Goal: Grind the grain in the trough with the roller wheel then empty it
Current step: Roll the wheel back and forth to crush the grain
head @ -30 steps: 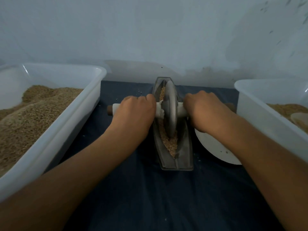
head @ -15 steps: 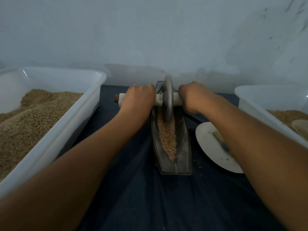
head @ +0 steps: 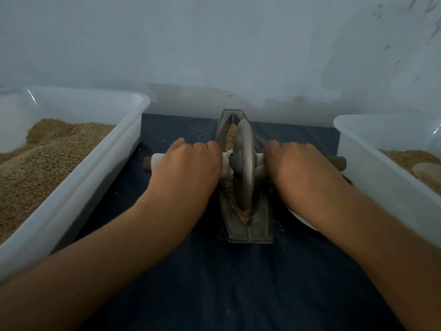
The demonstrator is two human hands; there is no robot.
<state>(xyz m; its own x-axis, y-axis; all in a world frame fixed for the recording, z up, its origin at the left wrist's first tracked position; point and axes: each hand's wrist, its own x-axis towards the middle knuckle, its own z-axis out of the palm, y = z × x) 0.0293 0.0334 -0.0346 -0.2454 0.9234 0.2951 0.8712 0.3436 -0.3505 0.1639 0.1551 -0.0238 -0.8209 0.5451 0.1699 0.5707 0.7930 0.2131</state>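
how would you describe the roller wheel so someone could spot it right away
Start at the dark blue cloth between the two white tubs; a narrow grey trough lies along its middle. The roller wheel stands on edge in it: a grey disc on a crosswise axle, the only round upright thing, flanked by both hands.

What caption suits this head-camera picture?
Both hands, left hand and right hand, grip the roller wheel axle over grain in the trough.

One head-worn wide-angle view looks forward and down, close over the table (head: 214, 283). A wall (head: 214, 44) fills the upper frame.
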